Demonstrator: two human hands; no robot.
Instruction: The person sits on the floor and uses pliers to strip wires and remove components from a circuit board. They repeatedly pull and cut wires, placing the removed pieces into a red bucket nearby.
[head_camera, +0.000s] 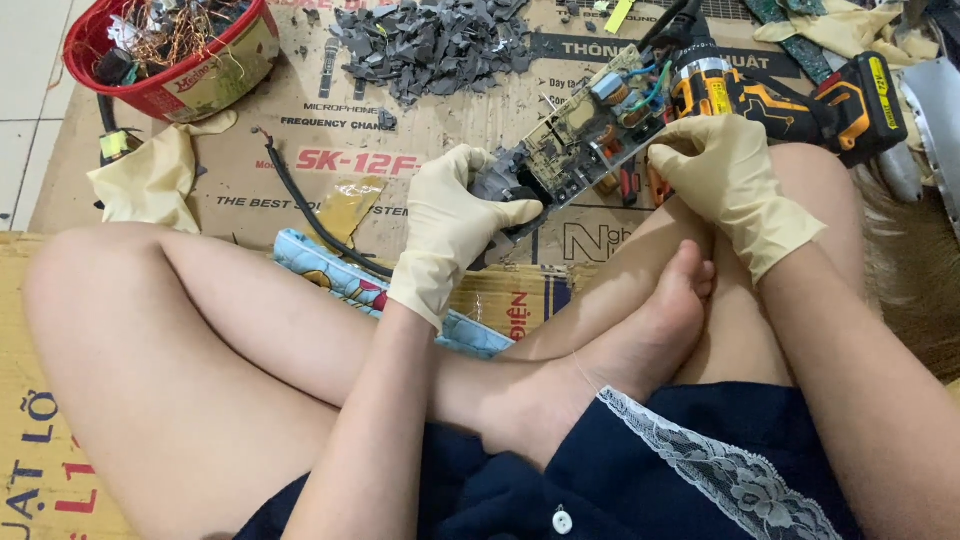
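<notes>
Beige circuit board (585, 140) spans between both gloved hands.

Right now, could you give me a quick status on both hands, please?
Left hand grips circuit board. Right hand at its far end. Cordless drill just behind.

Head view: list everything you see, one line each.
Tan circuit board with coloured parts: one, held between both hands.
Yellow-and-black cordless drill: one, upper right.
Red plastic basket of tangled wire: one, top left.
Pile of grey plastic scraps: one, top centre.
Black cable: one, on brown printed cardboard.
Spare cream rubber glove: one, left.
Left hand: cream-gloved, gripping board.
Right hand: cream-gloved, at board's far end.
</notes>
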